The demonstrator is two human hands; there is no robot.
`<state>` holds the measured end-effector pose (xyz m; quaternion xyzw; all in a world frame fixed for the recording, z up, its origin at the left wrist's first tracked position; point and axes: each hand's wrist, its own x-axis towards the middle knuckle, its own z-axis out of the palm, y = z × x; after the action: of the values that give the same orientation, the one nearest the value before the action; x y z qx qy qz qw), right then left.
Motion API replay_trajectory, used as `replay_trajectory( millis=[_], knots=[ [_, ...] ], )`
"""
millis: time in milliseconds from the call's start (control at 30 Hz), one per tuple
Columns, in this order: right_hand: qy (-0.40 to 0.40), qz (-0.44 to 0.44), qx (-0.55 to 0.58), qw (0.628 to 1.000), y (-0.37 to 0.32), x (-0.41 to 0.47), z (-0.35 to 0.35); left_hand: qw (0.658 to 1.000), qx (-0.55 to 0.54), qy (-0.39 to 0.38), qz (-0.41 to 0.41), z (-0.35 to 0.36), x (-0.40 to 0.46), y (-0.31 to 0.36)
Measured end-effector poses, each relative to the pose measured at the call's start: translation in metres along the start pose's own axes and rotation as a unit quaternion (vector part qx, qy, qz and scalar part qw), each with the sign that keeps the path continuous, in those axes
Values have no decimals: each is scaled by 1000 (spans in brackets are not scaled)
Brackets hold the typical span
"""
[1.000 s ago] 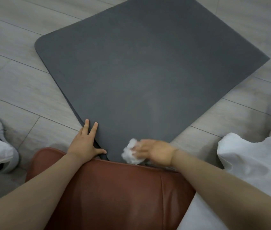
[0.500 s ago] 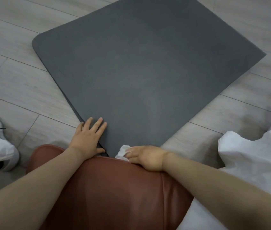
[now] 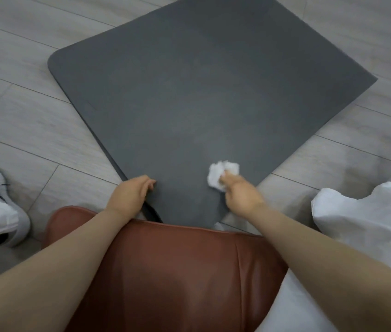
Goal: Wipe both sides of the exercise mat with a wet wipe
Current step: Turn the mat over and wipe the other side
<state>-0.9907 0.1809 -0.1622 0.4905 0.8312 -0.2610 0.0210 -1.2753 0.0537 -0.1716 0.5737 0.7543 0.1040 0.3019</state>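
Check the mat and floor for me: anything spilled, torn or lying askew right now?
Nothing spilled or torn. The mat lies flat but diagonal to the floor planks; its near corner is under the brown seat. The wipe is crumpled in the right hand.

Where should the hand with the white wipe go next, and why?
Probably push the wet wipe forward across the mat. The right hand holds the wipe on the mat's near corner, and most of the grey surface lies further away. The left hand grips the mat's near edge, steadying it.
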Motion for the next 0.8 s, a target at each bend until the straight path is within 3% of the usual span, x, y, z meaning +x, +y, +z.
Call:
replay_trajectory(
  millis=[67, 167, 200, 233, 267, 300, 333, 367, 400, 467, 600, 667, 800],
  knots=[
    [-100, -154, 4, 983, -24, -19, 19, 1000, -4, 28, 8, -2, 4, -4],
    [-237, -383, -77, 890, -24, -26, 31, 995, 39, 13, 90, 6, 1, -12],
    [-229, -416, -106, 874, -15, -17, 26, 993, 55, -10, 103, 7, -3, -11],
    [-194, -403, -125, 885, -1, -5, 22, 990, 68, -43, 112, 8, -5, -12],
    [-136, -328, -129, 926, 15, 5, 11, 987, 86, -75, 115, 7, -6, -11],
    [-58, -187, -114, 974, 39, 12, -2, 982, 106, -95, 125, 6, -5, -10],
    [16, -23, -118, 993, 68, 17, -16, 976, 131, -114, 132, 4, -5, -8],
    [35, 133, -143, 980, 97, 17, -29, 970, 159, -130, 132, 5, -5, -7],
    [25, 229, -147, 962, 112, 10, -38, 962, 189, -147, 130, 6, -5, -5],
    [-5, 261, -100, 960, 112, -2, -35, 951, 227, -173, 117, 9, -5, -2],
    [90, 223, 27, 970, 56, -15, 1, 944, 259, -178, 102, 8, -4, 6],
    [121, 199, 38, 972, 44, -20, 8, 937, 279, -188, 94, 7, -6, 10],
    [198, 299, 91, 929, 49, -16, -18, 931, 295, -199, 85, 5, -11, 17]
  ],
)
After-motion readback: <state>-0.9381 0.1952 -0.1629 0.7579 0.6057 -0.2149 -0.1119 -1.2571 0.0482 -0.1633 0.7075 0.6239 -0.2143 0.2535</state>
